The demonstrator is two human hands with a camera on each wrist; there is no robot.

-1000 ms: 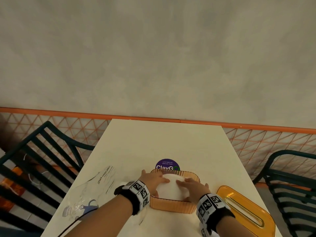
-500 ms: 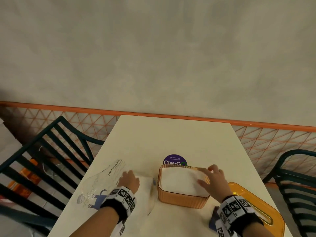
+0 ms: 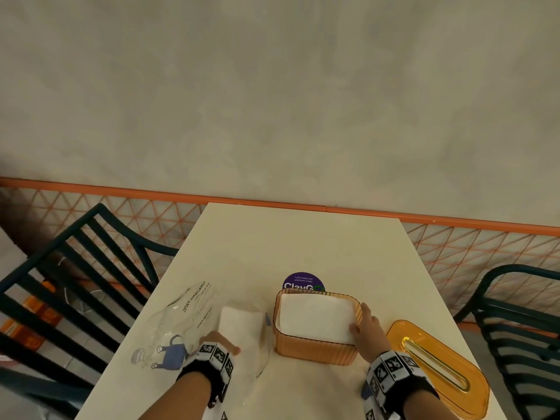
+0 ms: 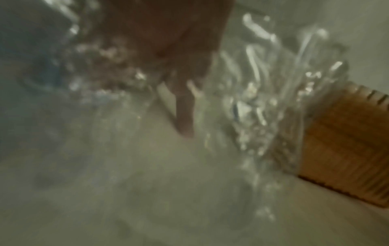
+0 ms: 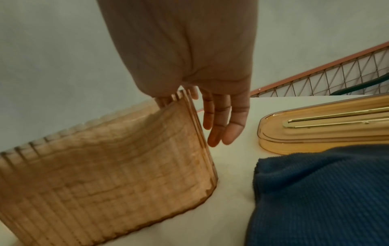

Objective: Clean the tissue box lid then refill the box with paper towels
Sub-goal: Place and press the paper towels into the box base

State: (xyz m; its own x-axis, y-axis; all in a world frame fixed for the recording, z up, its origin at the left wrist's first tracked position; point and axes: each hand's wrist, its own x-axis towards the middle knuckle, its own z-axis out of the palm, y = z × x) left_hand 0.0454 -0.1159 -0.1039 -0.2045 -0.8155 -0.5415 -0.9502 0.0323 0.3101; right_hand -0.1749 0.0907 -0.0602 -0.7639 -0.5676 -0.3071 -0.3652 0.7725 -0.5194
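The orange ribbed tissue box [image 3: 315, 350] stands lidless at the table's near middle, holding a flat stack of white paper towels [image 3: 315, 316]. My right hand [image 3: 368, 325] is at its right end. The thumb lies over the rim, and the straight fingers [image 5: 216, 126] hang outside the box wall [image 5: 105, 174]. The orange lid [image 3: 424, 368] with its gold slot lies to the right, also seen in the right wrist view [image 5: 315, 138]. My left hand [image 3: 216, 339] rests on a clear plastic package [image 3: 181, 322] holding more white towels [image 3: 242, 325]. Its grip is blurred [image 4: 185, 116].
A blue cloth [image 5: 315, 199] lies under my right wrist, near the lid. A purple round sticker [image 3: 303, 281] sits on the cream table [image 3: 288, 244] behind the box. Dark green chairs stand at the left [image 3: 75, 268] and right [image 3: 515, 313]. A wall runs behind.
Both hands left the towels in the box. The left went to the plastic package on the left; the right slid to the box's right rim.
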